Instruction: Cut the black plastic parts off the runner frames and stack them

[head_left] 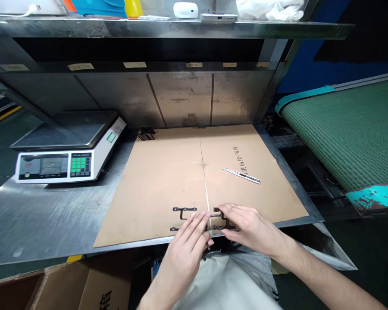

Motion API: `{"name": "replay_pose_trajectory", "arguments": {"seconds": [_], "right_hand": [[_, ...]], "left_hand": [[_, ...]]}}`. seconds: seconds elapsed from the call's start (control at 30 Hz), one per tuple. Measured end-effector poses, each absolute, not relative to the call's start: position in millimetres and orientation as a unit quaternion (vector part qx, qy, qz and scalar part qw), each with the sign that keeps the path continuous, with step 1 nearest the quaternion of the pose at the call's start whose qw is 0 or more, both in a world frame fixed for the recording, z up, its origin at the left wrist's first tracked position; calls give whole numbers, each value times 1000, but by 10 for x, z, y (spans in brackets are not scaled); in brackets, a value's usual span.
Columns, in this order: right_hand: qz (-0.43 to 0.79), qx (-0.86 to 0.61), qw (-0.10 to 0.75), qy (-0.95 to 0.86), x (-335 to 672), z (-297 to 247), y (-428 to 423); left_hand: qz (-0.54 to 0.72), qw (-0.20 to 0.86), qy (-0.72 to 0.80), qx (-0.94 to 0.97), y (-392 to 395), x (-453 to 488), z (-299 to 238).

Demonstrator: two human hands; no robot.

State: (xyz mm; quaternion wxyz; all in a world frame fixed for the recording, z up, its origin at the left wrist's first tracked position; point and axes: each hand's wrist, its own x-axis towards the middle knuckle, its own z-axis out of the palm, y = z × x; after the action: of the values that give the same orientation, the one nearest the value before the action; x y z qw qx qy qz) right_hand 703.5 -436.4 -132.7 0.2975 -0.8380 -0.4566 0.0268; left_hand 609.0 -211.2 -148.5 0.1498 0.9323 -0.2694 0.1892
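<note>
On the near edge of the cardboard point(161, 181), I had the right hand point(247, 221) pinching the right end of the dark frame point(185, 209); whether the left hand point(188, 247), across its middle, gripped, I couldn't tell. I judged it light, stiff, snappable, best held by its bars. The cardboard read "进科技-周转".
</note>
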Motion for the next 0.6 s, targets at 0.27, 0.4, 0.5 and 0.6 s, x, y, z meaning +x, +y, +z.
{"name": "replay_pose_trajectory", "arguments": {"seconds": [0.27, 0.4, 0.5, 0.6], "right_hand": [[93, -877, 224, -416, 7067, -1362, -4216], [55, -866, 333, -368, 7071, -1291, -4350], [25, -857, 396, -328, 6999, -1205, -4441], [-12, -850, 426, -310, 6901, -1136, -4474]], "left_hand": [[164, 112, -253, 947, -2181, 6156, -1589], [150, 134, -220, 955, -1960, 6174, -1588], [164, 138, -206, 955, -1713, 6197, -1572], [195, 103, -196, 955, -1497, 6242, -1526]]}}
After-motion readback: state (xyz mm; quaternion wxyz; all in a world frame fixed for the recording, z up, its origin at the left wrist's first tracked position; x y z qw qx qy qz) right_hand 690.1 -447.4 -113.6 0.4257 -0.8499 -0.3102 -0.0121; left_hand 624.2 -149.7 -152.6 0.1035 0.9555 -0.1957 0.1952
